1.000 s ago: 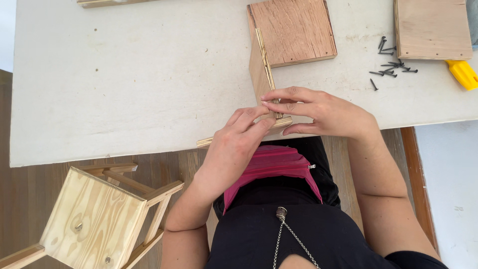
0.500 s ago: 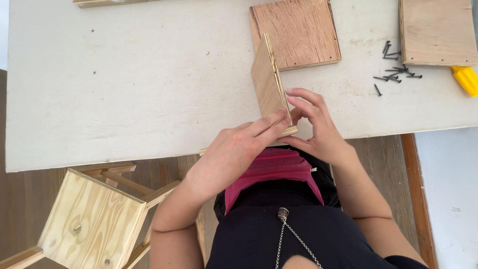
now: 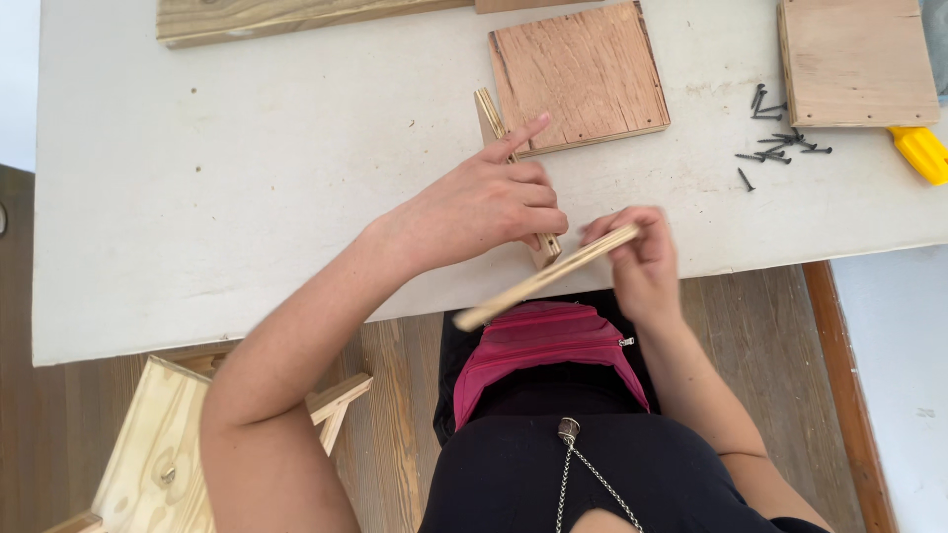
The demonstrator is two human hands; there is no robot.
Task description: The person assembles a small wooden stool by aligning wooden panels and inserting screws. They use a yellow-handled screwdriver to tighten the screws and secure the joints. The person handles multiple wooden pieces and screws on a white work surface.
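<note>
Left hand (image 3: 484, 207) gripping upright board (image 3: 513, 173), right hand (image 3: 642, 262) holding thin strip (image 3: 543, 279) beside it

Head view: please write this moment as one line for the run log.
left hand: holds plywood panel on edge | right hand: grips second plywood panel, tilted, at table edge | screws: loose, far right

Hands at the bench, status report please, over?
Left hand steadies upright board on its edge. Right hand grips thin wooden strip. Screws lie apart, nothing blocking.
</note>
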